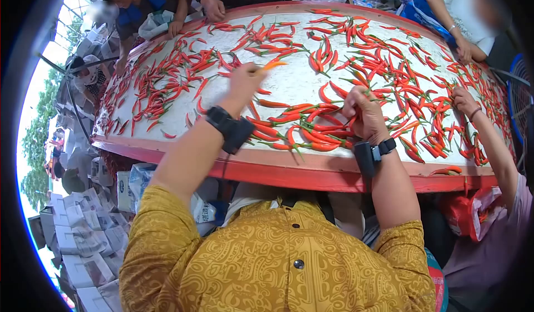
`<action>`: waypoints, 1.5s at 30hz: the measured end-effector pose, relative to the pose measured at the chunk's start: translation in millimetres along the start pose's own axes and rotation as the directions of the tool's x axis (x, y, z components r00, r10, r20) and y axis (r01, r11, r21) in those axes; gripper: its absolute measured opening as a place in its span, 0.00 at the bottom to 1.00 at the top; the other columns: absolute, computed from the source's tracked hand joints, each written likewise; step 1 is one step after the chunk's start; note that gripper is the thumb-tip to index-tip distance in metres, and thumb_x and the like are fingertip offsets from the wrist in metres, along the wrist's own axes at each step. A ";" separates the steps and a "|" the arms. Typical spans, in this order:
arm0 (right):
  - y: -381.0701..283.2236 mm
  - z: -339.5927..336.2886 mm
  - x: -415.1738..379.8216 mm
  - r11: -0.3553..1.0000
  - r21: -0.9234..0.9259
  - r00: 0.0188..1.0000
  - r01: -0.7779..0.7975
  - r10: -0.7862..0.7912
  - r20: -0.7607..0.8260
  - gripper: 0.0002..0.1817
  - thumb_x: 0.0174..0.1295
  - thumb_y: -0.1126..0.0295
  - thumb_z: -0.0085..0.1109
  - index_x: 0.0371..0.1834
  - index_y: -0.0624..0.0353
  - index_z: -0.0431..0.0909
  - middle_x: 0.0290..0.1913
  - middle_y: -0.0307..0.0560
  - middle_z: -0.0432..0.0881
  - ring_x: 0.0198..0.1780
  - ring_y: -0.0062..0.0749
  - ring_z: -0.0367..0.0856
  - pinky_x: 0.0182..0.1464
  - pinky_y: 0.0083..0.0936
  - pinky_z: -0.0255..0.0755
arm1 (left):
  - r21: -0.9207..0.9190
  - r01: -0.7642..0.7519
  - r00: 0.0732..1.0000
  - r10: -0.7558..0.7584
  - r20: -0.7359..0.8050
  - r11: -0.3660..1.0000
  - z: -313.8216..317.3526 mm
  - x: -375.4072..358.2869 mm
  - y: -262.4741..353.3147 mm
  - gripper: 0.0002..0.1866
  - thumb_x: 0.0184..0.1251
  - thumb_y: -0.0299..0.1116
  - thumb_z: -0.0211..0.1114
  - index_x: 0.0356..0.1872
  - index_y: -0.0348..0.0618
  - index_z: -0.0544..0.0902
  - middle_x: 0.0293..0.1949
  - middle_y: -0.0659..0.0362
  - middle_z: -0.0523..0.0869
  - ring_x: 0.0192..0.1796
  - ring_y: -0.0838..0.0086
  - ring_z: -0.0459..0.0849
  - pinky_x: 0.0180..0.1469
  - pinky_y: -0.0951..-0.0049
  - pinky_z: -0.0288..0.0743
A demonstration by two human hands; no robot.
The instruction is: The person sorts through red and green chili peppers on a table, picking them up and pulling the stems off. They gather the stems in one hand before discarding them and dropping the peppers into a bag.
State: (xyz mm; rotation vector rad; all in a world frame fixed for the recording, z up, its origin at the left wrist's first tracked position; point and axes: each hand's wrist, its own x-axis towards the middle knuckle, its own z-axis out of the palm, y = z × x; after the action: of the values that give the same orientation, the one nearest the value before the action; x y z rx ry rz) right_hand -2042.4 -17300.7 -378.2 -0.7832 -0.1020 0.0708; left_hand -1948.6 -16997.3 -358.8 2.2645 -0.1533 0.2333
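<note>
Many red chili peppers (320, 135) with green stems lie spread over a white table top (211, 96). My left hand (245, 84), slightly blurred, is closed on an orange chili (272, 66) above the middle of the table. Over the chilies to the right is my right hand (364, 111), its fingers curled together; what they hold, if anything, is hidden. Just in front of my hands, several chilies lie roughly side by side. Both wrists carry black straps with dark devices.
A pink-red rim (267, 170) runs along the table's near edge. A co-worker's hand (464, 101) reaches in from the right, and other people's hands rest at the far side. A red bag (464, 214) hangs at the lower right. Stacked white boxes (83, 239) stand at left.
</note>
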 end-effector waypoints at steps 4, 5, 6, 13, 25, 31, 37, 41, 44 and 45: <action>-5.9 -7.7 -7.4 0.991 -0.061 0.992 -0.119 0.121 0.035 0.17 0.61 0.71 0.61 0.51 0.64 0.73 0.28 0.37 0.75 0.25 0.20 0.71 0.27 0.18 0.66 | -0.298 -0.022 0.959 0.105 0.264 0.954 92.6 -66.7 119.7 0.14 0.65 0.40 0.62 0.36 0.35 0.80 0.25 0.56 0.83 0.26 0.74 0.81 0.29 0.73 0.74; -8.6 -8.6 -9.9 0.991 -0.013 0.991 -0.136 0.136 0.017 0.18 0.61 0.73 0.60 0.54 0.66 0.73 0.29 0.37 0.76 0.25 0.19 0.72 0.26 0.18 0.67 | -0.386 -0.108 0.942 0.219 0.255 0.916 111.6 -77.2 131.4 0.15 0.67 0.40 0.59 0.39 0.35 0.78 0.26 0.55 0.83 0.27 0.73 0.82 0.31 0.70 0.75; -20.1 8.2 -15.7 0.996 0.009 0.979 -0.093 0.093 -0.179 0.19 0.61 0.73 0.60 0.55 0.66 0.72 0.31 0.36 0.77 0.26 0.17 0.72 0.27 0.17 0.67 | -0.385 -0.104 0.944 0.213 0.252 0.917 124.4 -78.6 139.2 0.15 0.67 0.40 0.59 0.39 0.35 0.78 0.26 0.55 0.83 0.27 0.73 0.82 0.31 0.70 0.75; -59.6 -59.3 -20.3 0.991 0.115 0.992 0.072 -0.059 -0.111 0.12 0.68 0.57 0.53 0.36 0.55 0.73 0.27 0.39 0.74 0.25 0.21 0.71 0.29 0.20 0.68 | -0.231 -0.160 0.866 0.249 0.433 0.960 123.0 -76.5 142.6 0.17 0.65 0.42 0.59 0.48 0.40 0.75 0.36 0.48 0.83 0.38 0.61 0.83 0.41 0.64 0.75; -118.3 -112.3 -27.1 0.887 0.386 0.947 0.255 -0.150 -0.283 0.09 0.67 0.64 0.54 0.34 0.57 0.74 0.36 0.44 0.81 0.41 0.34 0.81 0.51 0.32 0.78 | 0.510 -0.570 0.813 0.533 0.236 0.644 60.4 -48.2 71.2 0.17 0.58 0.31 0.62 0.51 0.48 0.80 0.56 0.50 0.76 0.59 0.57 0.72 0.61 0.59 0.65; -147.1 -155.6 -31.8 0.875 0.400 0.957 0.273 -0.202 -0.210 0.07 0.65 0.67 0.57 0.33 0.59 0.73 0.33 0.43 0.79 0.40 0.33 0.80 0.51 0.30 0.77 | 0.239 -0.728 0.677 0.619 0.398 0.643 186.8 -73.1 167.2 0.22 0.56 0.38 0.65 0.53 0.51 0.79 0.61 0.53 0.72 0.61 0.56 0.70 0.62 0.58 0.64; -175.0 -196.3 -39.1 0.836 0.447 0.944 0.319 -0.238 -0.228 0.07 0.61 0.70 0.62 0.30 0.58 0.73 0.27 0.39 0.76 0.32 0.27 0.75 0.40 0.27 0.76 | 0.356 -0.727 0.687 0.602 0.407 0.587 179.1 -58.6 161.4 0.09 0.50 0.34 0.64 0.34 0.44 0.83 0.48 0.56 0.82 0.53 0.60 0.78 0.53 0.61 0.73; -185.9 -192.4 -44.1 0.814 0.489 0.943 0.312 -0.203 -0.264 0.09 0.60 0.69 0.63 0.28 0.57 0.73 0.26 0.40 0.76 0.31 0.27 0.75 0.37 0.26 0.76 | 0.526 -0.572 0.814 0.357 0.459 0.629 166.9 -43.7 171.6 0.11 0.51 0.37 0.65 0.35 0.45 0.83 0.50 0.55 0.81 0.53 0.60 0.77 0.55 0.60 0.72; -191.9 -195.5 -49.7 0.864 0.398 0.939 0.309 -0.212 -0.269 0.10 0.60 0.67 0.63 0.28 0.57 0.72 0.26 0.40 0.74 0.30 0.29 0.75 0.35 0.26 0.75 | 0.451 -0.600 0.800 0.476 0.366 0.661 198.8 -24.7 189.7 0.16 0.53 0.40 0.65 0.43 0.47 0.83 0.54 0.52 0.78 0.57 0.58 0.75 0.58 0.59 0.69; -194.8 -202.6 -51.4 0.862 0.396 0.937 0.315 -0.217 -0.274 0.10 0.60 0.67 0.63 0.28 0.57 0.72 0.26 0.40 0.74 0.30 0.29 0.75 0.35 0.26 0.75 | 0.380 -0.652 0.758 0.575 0.307 0.656 218.2 -20.4 199.8 0.20 0.55 0.40 0.64 0.49 0.47 0.81 0.56 0.50 0.76 0.59 0.56 0.73 0.60 0.59 0.68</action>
State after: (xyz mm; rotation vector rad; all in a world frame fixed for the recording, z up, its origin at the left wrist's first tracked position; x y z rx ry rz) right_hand -2064.6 -17585.4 -386.5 -0.3166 0.0181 -0.2539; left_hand -1980.5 -17292.1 -353.9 2.6343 -1.0823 0.4894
